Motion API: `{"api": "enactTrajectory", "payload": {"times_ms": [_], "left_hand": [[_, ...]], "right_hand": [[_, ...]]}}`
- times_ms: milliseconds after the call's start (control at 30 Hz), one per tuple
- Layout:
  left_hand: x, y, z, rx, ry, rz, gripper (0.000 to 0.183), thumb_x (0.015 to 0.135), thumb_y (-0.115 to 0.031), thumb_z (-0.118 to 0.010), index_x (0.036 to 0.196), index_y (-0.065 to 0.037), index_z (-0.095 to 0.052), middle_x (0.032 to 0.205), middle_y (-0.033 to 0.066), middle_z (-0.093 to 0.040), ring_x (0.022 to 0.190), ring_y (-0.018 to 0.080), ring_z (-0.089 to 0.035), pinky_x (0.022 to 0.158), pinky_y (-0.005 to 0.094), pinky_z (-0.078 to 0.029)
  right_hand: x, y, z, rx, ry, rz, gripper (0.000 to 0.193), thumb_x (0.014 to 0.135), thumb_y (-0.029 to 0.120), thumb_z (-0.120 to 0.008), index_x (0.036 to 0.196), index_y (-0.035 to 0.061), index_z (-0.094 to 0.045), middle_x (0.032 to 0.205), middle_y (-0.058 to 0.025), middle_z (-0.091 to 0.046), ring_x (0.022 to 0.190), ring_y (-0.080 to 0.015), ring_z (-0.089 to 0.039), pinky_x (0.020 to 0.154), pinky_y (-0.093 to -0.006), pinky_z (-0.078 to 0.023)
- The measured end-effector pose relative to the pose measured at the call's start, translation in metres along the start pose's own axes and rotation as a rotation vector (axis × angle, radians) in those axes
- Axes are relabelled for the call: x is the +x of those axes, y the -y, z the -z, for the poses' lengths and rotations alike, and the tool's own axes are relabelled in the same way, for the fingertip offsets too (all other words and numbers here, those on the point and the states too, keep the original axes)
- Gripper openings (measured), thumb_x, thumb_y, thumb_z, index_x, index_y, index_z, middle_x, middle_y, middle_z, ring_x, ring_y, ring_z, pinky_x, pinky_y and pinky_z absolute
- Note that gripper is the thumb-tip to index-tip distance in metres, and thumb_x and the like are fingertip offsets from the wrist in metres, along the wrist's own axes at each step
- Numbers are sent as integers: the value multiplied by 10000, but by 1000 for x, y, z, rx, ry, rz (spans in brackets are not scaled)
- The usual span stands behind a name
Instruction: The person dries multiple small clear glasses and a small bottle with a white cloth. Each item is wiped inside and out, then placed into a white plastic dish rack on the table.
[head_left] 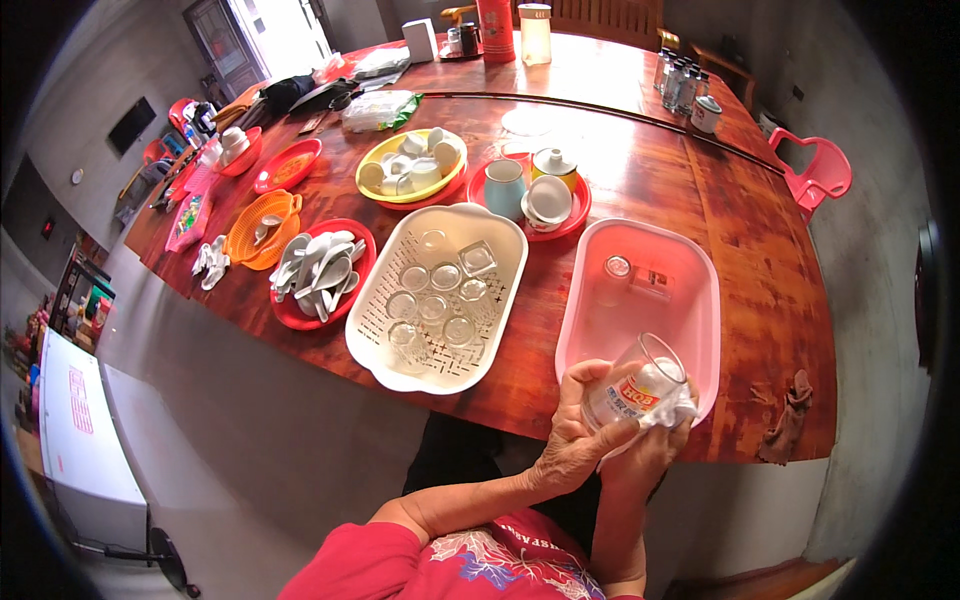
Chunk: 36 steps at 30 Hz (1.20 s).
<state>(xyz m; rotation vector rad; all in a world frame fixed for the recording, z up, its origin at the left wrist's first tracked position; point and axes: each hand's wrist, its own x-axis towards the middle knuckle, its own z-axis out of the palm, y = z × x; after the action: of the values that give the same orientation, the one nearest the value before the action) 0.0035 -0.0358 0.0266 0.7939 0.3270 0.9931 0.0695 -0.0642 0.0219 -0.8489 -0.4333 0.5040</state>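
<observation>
A clear drinking glass (pixel 606 405) with a red and blue print is held tilted over the near edge of a pink basin (pixel 708 300). My left hand (pixel 572 432) is closed around the glass's side and lower part. My right hand (pixel 652 448) presses a white cloth (pixel 680 410) against the other side; some white also shows inside the glass. Its fingers are partly hidden behind the cloth. Inside the basin lie a small glass (pixel 617 266) and a squarish clear glass (pixel 652 283). To the left, a cream draining tray (pixel 376 345) holds several upturned clear glasses (pixel 434 309).
A red plate (pixel 368 262) carries white spoons (pixel 318 268). Behind stand a yellow bowl (pixel 365 160) of white cups and a red tray (pixel 578 215) with a blue cup (pixel 504 188). A brown rag (pixel 790 418) lies at the right edge; a pink chair (pixel 822 170) stands beyond.
</observation>
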Motion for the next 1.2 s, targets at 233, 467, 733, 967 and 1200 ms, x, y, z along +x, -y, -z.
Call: {"api": "enactTrajectory", "payload": {"times_ms": [233,467,733,967,1200], "left_hand": [[3,-6,8,226,-98,-89,549,850,-86,-655,1258,-61,-288,1180,107,-496,1073,153,-516,908,300,-449],[17,-65,57,297,-109,-174,519,812,-24,-654,1237,-68,-360,1172,125,-523,1017,158,-551,827,283,-499],[3,-153,123,1104,-236,-235,606,688,35,-750,1188,-66,-423,1033,77,-540,964,148,-557,815,288,-492],[3,-154,131,1687,-55,-194,510,660,-104,-757,1106,-31,-521,1068,155,-555,1000,324,-568,853,376,-462],[6,-152,132,1851,-30,-15,539,663,-146,-743,1150,-73,-524,1101,129,-529,983,330,-578,798,413,-480]], "right_hand": [[-30,-5,0,-609,195,207,324,921,180,-519,1179,0,-442,990,-72,-568,846,-153,-564,726,-291,-478],[-38,-1,26,-634,607,226,304,834,-70,-512,1129,1,-504,1043,-152,-571,896,-211,-621,746,-301,-517],[-31,29,52,-537,188,-51,194,913,42,-533,1103,10,-507,975,-98,-620,807,-134,-631,680,-255,-532],[-33,26,62,-580,171,19,167,914,43,-516,1073,-6,-529,972,-96,-623,823,-139,-623,706,-261,-523],[-35,28,66,-543,108,0,166,908,54,-521,1061,-11,-534,959,-98,-630,821,-136,-619,721,-258,-514]]}}
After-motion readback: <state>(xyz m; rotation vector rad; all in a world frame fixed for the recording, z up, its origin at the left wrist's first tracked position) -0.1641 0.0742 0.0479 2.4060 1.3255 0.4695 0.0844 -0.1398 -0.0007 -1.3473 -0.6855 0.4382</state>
